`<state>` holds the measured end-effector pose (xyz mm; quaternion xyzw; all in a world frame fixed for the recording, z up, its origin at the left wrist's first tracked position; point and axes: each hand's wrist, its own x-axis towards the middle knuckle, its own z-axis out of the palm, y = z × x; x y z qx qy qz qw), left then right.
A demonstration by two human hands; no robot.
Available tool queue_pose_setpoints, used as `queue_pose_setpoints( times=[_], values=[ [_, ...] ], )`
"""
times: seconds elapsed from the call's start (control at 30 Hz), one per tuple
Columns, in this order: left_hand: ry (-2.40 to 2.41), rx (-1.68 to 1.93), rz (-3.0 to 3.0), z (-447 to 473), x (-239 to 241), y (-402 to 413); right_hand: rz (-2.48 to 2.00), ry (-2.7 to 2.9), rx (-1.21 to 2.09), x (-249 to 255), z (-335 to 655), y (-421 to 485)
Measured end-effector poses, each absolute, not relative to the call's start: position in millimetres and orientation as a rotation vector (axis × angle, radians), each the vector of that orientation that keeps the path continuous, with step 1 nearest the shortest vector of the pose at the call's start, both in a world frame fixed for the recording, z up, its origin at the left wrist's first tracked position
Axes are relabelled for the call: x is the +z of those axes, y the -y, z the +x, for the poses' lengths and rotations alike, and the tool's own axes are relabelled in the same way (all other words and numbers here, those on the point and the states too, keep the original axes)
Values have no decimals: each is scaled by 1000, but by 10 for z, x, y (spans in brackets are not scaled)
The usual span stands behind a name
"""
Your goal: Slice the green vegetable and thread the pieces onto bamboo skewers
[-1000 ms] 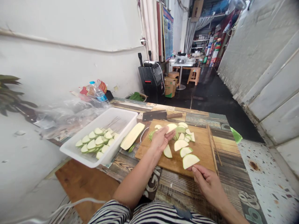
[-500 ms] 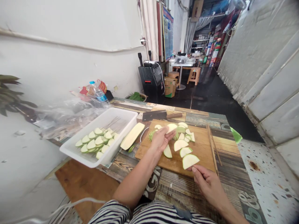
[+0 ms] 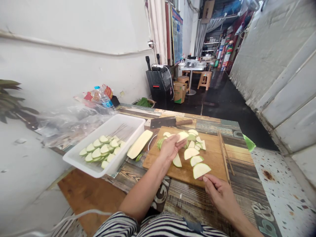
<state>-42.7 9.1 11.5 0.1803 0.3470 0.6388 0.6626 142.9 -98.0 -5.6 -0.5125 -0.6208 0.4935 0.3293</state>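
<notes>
My left hand reaches over the wooden cutting board and pinches a pale zucchini slice between thumb and fingers. More half-round slices lie scattered on the board. My right hand rests at the board's near edge, fingers curled, with its fingertips against the largest slice; a thin stick seems to run through the fingers, but I cannot make it out.
A white tray at the left holds skewered zucchini slices. A long zucchini half leans on its rim. A cleaver lies behind the board. Bamboo skewers lie along the board's right side. Plastic bags and a bottle sit by the wall.
Almost nothing has moved; my left hand has shifted slightly with the slice it pinches. My right hand is still.
</notes>
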Motion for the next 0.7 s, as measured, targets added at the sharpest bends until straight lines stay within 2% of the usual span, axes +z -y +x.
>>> queue_pose_setpoints(
  times=[0.3, 0.57, 0.7],
  values=[
    [-733, 1450, 342, -338, 134, -59, -1323, 1557, 1394, -78, 1439, 969],
    [-746, 1502, 385, -339, 154, -50, -1252, 1254, 1789, -102, 1383, 1001],
    [-776, 1480, 409, -335, 149, -54, -1269, 1180, 1823, -104, 1380, 994]
  ],
)
